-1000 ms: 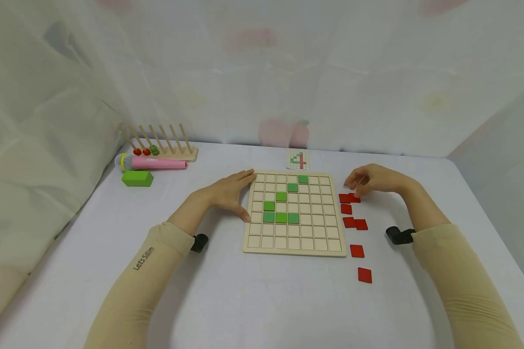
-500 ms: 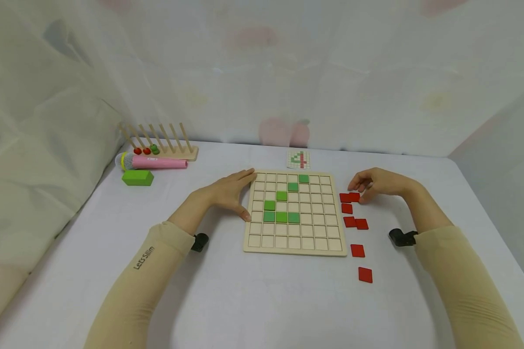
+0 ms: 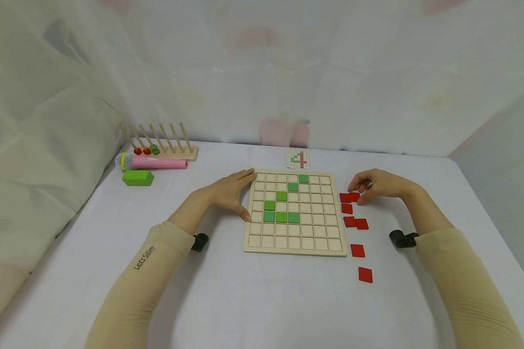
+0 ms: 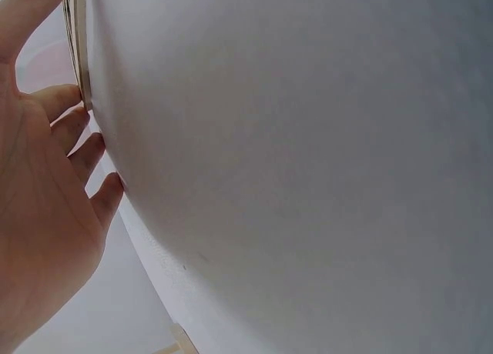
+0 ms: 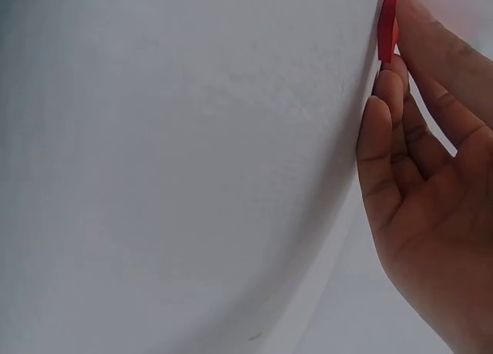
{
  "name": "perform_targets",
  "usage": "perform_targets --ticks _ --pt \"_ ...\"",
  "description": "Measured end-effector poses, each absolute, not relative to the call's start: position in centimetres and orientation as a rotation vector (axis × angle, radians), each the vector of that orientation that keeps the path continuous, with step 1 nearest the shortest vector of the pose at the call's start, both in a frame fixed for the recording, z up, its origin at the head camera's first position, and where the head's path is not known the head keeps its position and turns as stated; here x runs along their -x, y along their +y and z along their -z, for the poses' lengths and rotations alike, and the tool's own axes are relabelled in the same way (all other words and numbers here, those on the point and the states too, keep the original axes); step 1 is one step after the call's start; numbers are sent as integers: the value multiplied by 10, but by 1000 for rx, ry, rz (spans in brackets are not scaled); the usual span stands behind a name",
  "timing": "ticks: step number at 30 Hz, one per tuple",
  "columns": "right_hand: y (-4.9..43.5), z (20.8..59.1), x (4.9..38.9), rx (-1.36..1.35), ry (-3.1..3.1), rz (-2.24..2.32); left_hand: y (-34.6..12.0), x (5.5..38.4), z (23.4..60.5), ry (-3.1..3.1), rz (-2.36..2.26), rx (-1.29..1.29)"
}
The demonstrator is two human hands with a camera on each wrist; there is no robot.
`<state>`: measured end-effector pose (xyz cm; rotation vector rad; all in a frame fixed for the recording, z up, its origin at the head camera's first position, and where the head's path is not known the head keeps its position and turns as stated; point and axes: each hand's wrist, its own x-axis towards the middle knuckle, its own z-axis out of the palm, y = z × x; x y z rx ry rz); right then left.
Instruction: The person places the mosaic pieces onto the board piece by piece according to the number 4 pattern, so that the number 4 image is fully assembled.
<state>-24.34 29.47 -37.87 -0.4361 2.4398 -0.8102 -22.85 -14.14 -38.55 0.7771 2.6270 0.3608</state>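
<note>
A square wooden grid board (image 3: pixel 294 245) lies flat on the table, with several green square tiles (image 3: pixel 281 217) in its cells. My left hand (image 3: pixel 227 192) rests against the board's left side, fingers spread and fairly straight. One fingertip touches the top left corner and the thumb touches the edge lower down. To the right of the board, my right hand (image 3: pixel 380 183) has its thumb and fingers at a red square tile (image 3: pixel 354 197), which overlaps another. In the right wrist view the thumb touches a red tile (image 5: pixel 388 23) beside curled fingers.
More red tiles (image 3: pixel 357 250) lie scattered right of the board. Behind it is a small pattern card (image 3: pixel 298 159) with a green and red design. At the back left are a pegged wooden rack (image 3: pixel 192 153), a pink toy microphone (image 3: pixel 157 162) and a green block (image 3: pixel 138 178).
The right hand has shifted slightly right and toward me, its thumb now at the tile's right edge. The left hand, the board and its green tiles stay put.
</note>
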Motion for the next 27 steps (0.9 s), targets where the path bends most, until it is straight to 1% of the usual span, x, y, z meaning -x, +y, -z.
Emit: perform_targets --ticks 27 --pt "286 372 245 455 2532 713 -141 230 389 2628 -353 -764"
